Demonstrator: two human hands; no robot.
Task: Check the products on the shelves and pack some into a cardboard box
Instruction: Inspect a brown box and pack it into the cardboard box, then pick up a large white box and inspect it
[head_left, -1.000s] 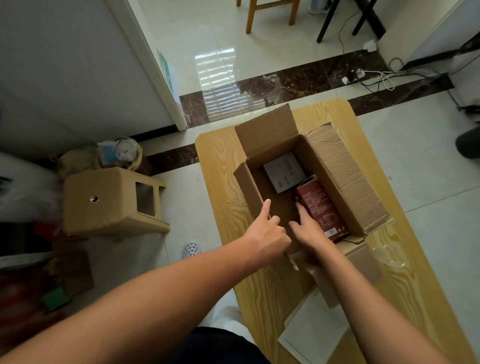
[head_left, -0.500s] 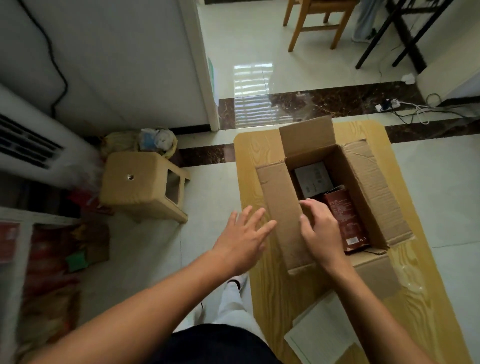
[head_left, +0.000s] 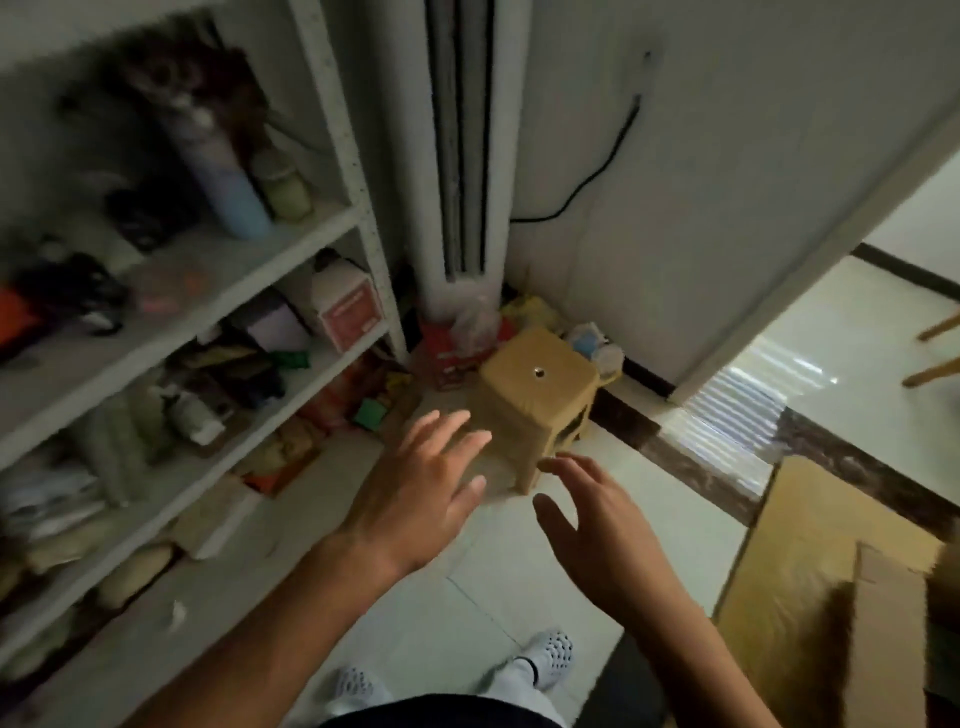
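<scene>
A white shelf unit (head_left: 291, 244) fills the left side, its levels crowded with blurred products. Among them are a pale blue bottle (head_left: 228, 176), a white and red box (head_left: 345, 306) and a lilac box (head_left: 275, 325). My left hand (head_left: 421, 493) hangs over the floor, fingers spread, holding nothing. My right hand (head_left: 597, 525) is beside it, also spread and empty. Only a corner of the cardboard box (head_left: 883, 623) shows at the lower right, on the wooden table (head_left: 795, 519). What is in the box is out of sight.
A tan plastic stool (head_left: 535, 395) stands on the floor just beyond my hands. Bags and a red pack lie behind it at the foot of a tall white air conditioner (head_left: 462, 145). A doorway opens at the right. My white shoes (head_left: 550, 654) show below.
The view has swung left from the box on the table to the shelves. Both hands left the box and now hover spread over the floor.
</scene>
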